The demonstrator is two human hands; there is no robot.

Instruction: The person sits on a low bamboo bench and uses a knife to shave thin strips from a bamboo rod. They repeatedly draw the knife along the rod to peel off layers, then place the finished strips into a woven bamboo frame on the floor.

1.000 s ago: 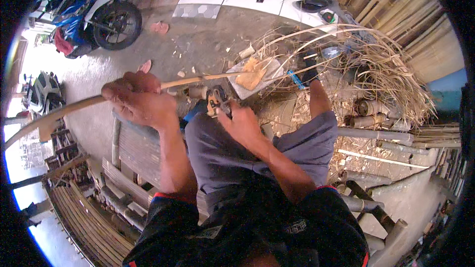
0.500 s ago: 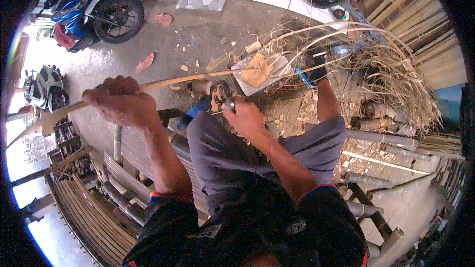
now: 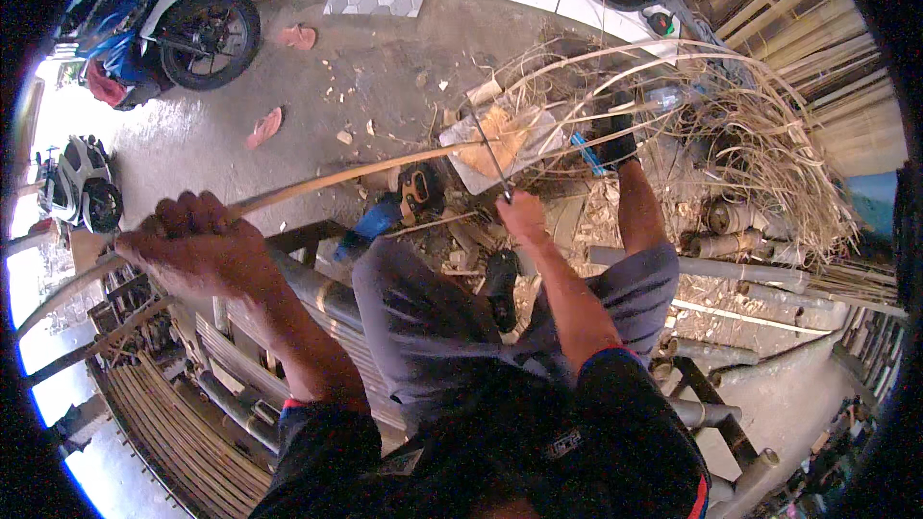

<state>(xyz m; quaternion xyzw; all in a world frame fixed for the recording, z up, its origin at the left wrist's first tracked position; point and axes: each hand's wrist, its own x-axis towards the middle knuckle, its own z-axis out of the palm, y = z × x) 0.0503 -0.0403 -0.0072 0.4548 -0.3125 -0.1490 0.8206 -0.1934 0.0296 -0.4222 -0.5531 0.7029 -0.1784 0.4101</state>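
My left hand [image 3: 197, 245] is closed around a long, pale bamboo strip [image 3: 356, 171]. One end of the strip bends down past my wrist at the far left. Its other part runs right to a round, yellowish wooden block [image 3: 508, 127] lying on a grey stone slab [image 3: 534, 156]. In my right hand [image 3: 527, 219] is a knife, closed in my fist. The thin, dark knife blade [image 3: 492, 146] points away from me and crosses over the strip at the block. Most of the knife's handle is hidden by my fingers.
Left of the slab lies a tool with an orange and black handle [image 3: 418, 190] and blue part [image 3: 370, 223]. Tangled bamboo shavings [image 3: 760, 135] heap at right, near leaning slats [image 3: 788, 10]. A motorcycle [image 3: 159, 38] stands far left; a pink sandal [image 3: 264, 127] lies on the floor.
My right hand has moved right and away from me, bringing the knife blade across the strip at the block. My left hand has shifted left and slightly nearer, still gripping the strip.
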